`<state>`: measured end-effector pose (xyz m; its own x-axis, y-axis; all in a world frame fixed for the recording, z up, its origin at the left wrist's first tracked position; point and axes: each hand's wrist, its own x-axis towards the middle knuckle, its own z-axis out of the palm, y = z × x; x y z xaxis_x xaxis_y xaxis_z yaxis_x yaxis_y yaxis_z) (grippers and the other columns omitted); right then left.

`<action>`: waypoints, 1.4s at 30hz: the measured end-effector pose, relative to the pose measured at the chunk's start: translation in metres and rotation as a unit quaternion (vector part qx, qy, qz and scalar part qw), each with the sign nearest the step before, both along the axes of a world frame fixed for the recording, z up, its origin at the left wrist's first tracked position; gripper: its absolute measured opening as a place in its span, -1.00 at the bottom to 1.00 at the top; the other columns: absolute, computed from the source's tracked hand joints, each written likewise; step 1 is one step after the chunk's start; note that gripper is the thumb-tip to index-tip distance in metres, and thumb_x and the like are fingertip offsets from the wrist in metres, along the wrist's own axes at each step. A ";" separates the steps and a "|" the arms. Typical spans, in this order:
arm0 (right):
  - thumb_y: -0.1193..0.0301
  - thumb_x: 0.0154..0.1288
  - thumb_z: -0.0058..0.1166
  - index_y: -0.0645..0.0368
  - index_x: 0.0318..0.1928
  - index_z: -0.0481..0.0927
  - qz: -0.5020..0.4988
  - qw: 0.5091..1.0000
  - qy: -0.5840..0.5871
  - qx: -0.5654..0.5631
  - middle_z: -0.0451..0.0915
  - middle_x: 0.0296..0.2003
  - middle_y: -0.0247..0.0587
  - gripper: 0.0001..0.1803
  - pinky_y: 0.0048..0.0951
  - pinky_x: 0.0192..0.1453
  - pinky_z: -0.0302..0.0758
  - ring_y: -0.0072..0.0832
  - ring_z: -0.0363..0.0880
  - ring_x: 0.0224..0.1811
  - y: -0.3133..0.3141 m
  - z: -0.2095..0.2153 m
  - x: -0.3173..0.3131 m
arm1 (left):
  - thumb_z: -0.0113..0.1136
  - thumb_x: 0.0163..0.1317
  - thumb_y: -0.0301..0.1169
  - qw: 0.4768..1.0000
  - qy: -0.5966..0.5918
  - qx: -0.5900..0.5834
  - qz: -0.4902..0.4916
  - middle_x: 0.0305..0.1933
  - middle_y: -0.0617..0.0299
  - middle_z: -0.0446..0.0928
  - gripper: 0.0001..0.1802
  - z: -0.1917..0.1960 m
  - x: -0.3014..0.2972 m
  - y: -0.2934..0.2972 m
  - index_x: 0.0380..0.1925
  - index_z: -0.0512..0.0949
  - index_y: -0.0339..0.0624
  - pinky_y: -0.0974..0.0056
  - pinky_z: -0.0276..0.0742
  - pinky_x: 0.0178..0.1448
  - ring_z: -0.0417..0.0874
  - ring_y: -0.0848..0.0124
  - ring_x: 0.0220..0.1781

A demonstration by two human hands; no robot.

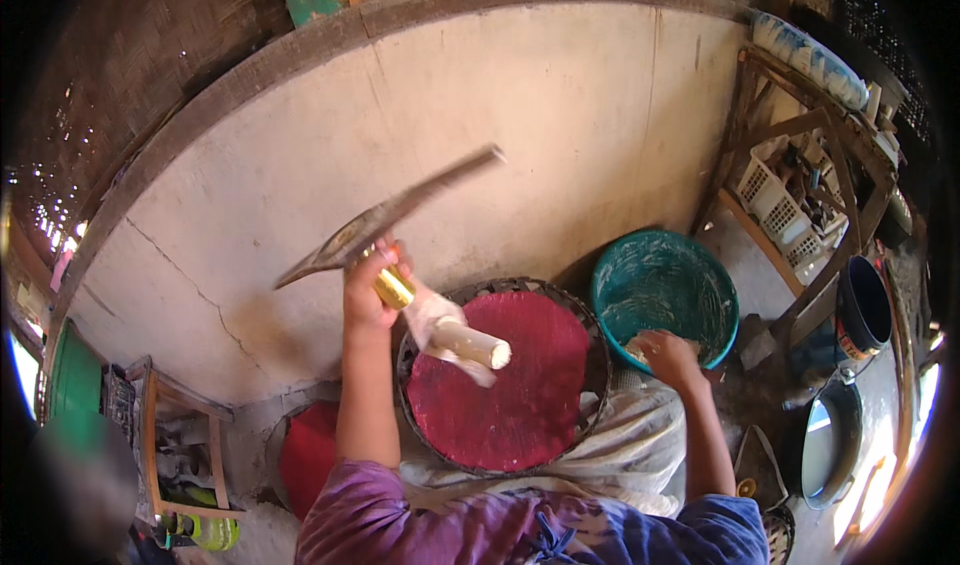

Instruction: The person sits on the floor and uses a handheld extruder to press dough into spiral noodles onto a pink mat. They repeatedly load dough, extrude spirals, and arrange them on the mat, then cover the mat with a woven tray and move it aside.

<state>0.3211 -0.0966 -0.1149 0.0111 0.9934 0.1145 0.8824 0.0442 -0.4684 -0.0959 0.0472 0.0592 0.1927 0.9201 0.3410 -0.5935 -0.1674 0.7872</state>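
My left hand (376, 280) grips a T-shaped tool by its gold-coloured collar, raised over my lap. A long wooden-looking crossbar (395, 212) tops it, slightly blurred. Below the collar, a pale cylinder (472, 345) with whitish wrapping round it points down to the right. Under it, a round dark-red board (510, 405) lies within a dark woven rim (415, 435) on my lap. To the right, my right hand (668, 355) reaches inside the near edge of a teal basin (665, 270) smeared with white residue. Its fingers curl over a bit of pale dough (637, 349).
A cracked pale wall (520, 95) stands right behind the basin. Another red round board (308, 455) and a small wooden stool (185, 405) are at left. At right are a wooden rack (765, 230) with a white crate (780, 205), a dark bucket (863, 305) and a water bucket (830, 440).
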 end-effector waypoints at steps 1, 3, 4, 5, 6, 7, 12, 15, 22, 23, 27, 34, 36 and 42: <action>0.22 0.55 -0.19 0.26 0.07 0.63 0.046 0.981 0.187 -0.033 0.59 0.09 0.14 -0.58 -0.25 0.25 0.45 -0.24 0.53 0.22 0.003 0.010 -0.030 | 0.21 0.10 -0.40 0.992 -0.098 0.012 -0.079 -0.45 0.33 0.39 -0.87 -0.005 0.011 0.003 -0.38 0.45 -0.07 0.28 0.42 -0.32 0.46 0.45 -0.41; -0.26 0.47 -0.46 0.32 0.38 0.28 0.241 0.765 0.563 -0.201 0.49 0.23 0.04 -0.10 -0.12 0.33 0.39 -0.15 0.38 0.33 0.001 0.033 -0.092 | 0.15 0.13 -0.37 0.968 -0.194 -0.056 -0.151 -0.47 0.35 0.33 -0.87 -0.027 0.035 0.004 -0.38 0.40 -0.05 0.29 0.37 -0.35 0.39 0.45 -0.46; -0.35 0.40 -0.47 0.26 0.38 0.28 0.202 0.656 0.669 -0.285 0.54 0.11 0.11 -0.04 -0.12 0.13 0.52 -0.15 0.52 0.13 -0.004 0.040 -0.126 | 0.15 0.14 -0.35 0.951 -0.225 -0.084 -0.192 -0.46 0.35 0.33 -0.86 -0.039 0.046 0.004 -0.39 0.39 -0.05 0.29 0.37 -0.32 0.39 0.45 -0.44; -0.44 0.33 -0.47 0.19 0.39 0.28 0.198 0.487 0.773 -0.355 0.60 -0.01 0.18 0.02 -0.12 -0.07 0.65 -0.15 0.65 -0.07 -0.011 0.047 -0.152 | 0.16 0.14 -0.33 0.928 -0.260 -0.090 -0.251 -0.46 0.34 0.34 -0.85 -0.052 0.054 0.004 -0.39 0.39 -0.06 0.28 0.38 -0.28 0.39 0.45 -0.41; -0.47 0.28 -0.43 0.13 0.35 0.32 0.163 0.395 0.820 -0.382 0.58 -0.21 0.14 0.00 -0.27 -0.38 0.58 -0.29 0.58 -0.37 -0.014 0.052 -0.172 | 0.17 0.14 -0.33 0.920 -0.274 -0.134 -0.247 -0.45 0.33 0.36 -0.85 -0.065 0.061 0.003 -0.40 0.39 -0.07 0.27 0.40 -0.22 0.43 0.43 -0.35; -0.45 0.30 -0.42 0.12 0.24 0.37 0.164 0.294 0.848 -0.410 0.52 -0.34 0.02 -0.06 -0.38 -0.54 0.44 -0.38 0.46 -0.52 -0.019 0.057 -0.178 | 0.18 0.14 -0.33 0.907 -0.291 -0.168 -0.255 -0.43 0.31 0.38 -0.84 -0.076 0.062 0.002 -0.41 0.39 -0.08 0.25 0.42 -0.15 0.46 0.41 -0.29; -0.41 0.35 -0.45 0.11 -0.10 0.47 0.067 0.455 0.826 -0.326 0.34 -0.64 -0.33 -0.19 -0.58 -0.85 0.13 -0.63 0.15 -0.86 -0.044 0.074 -0.155 | 0.36 0.14 -0.38 0.968 0.096 -0.181 0.143 -0.05 0.13 0.63 -0.65 -0.107 0.021 -0.017 -0.07 0.56 -0.15 0.28 0.60 -0.05 0.64 0.37 -0.02; -0.40 0.38 -0.54 0.11 -0.22 0.41 -0.017 0.746 0.660 -0.093 0.31 -0.67 -0.40 -0.20 -0.59 -0.85 0.05 -0.66 0.13 -0.86 -0.047 0.087 -0.141 | 0.47 0.07 -0.39 0.891 0.379 0.172 0.178 -0.11 0.17 0.64 -0.58 -0.116 0.012 -0.054 -0.07 0.55 -0.18 0.29 0.60 0.02 0.66 0.40 -0.10; 0.04 0.35 0.06 0.28 0.47 -0.01 0.225 0.949 0.171 0.141 0.46 0.13 0.38 -0.10 -0.10 0.20 0.47 0.18 0.53 0.13 -0.043 0.135 -0.159 | 0.45 0.08 -0.24 0.845 0.509 0.166 -0.013 -0.03 0.03 0.66 -0.50 -0.100 0.006 -0.130 0.02 0.57 -0.16 0.24 0.57 0.10 0.69 0.28 0.01; 0.05 0.34 0.06 0.26 0.48 -0.02 0.239 0.952 0.158 0.109 0.50 0.05 0.37 -0.10 -0.08 0.14 0.50 0.19 0.56 0.05 -0.045 0.141 -0.163 | 0.43 0.09 -0.23 0.840 0.523 0.135 -0.056 -0.02 0.02 0.66 -0.50 -0.100 0.005 -0.135 0.03 0.57 -0.16 0.23 0.56 0.12 0.68 0.26 0.03; -0.08 0.35 -0.06 0.28 0.48 -0.03 0.248 0.965 0.059 -0.062 0.58 -0.06 0.32 -0.07 -0.06 -0.06 0.56 0.21 0.63 -0.17 -0.052 0.154 -0.191 | 0.37 0.17 -0.24 0.854 0.467 0.202 -0.104 0.06 0.03 0.62 -0.48 -0.117 0.005 -0.153 0.11 0.52 -0.18 0.14 0.49 0.22 0.62 0.19 0.13; -0.27 0.20 0.02 0.29 0.31 0.38 0.299 0.897 -0.010 0.327 0.42 0.12 0.22 -0.06 -0.05 0.20 0.37 0.00 0.45 0.13 -0.055 0.178 -0.211 | 0.25 0.26 -0.35 0.969 0.137 -0.179 -0.105 -0.38 0.30 0.52 -0.73 -0.130 -0.040 -0.179 -0.08 0.50 -0.14 0.15 0.53 0.00 0.57 0.45 -0.32; -0.12 0.14 0.20 0.28 0.15 0.55 0.291 0.865 0.209 0.352 0.47 0.10 0.14 -0.22 -0.09 0.29 0.34 -0.04 0.47 0.16 -0.063 0.166 -0.225 | 0.13 0.31 -0.33 0.955 -0.140 -0.222 -0.136 -0.62 0.45 0.38 -0.90 -0.123 -0.060 -0.174 -0.32 0.47 -0.07 0.15 0.51 -0.05 0.47 0.52 -0.49; 0.48 0.24 0.25 0.07 0.19 0.58 0.380 0.784 0.490 0.035 0.21 0.38 0.02 -0.53 -0.11 0.52 0.03 -0.13 0.11 0.48 -0.051 0.059 -0.343 | 0.07 0.36 -0.20 0.860 -0.408 -0.284 -0.115 -0.67 0.54 0.36 -0.53 -0.123 -0.110 -0.180 -0.78 0.30 0.13 0.15 0.41 0.08 0.56 0.55 -0.28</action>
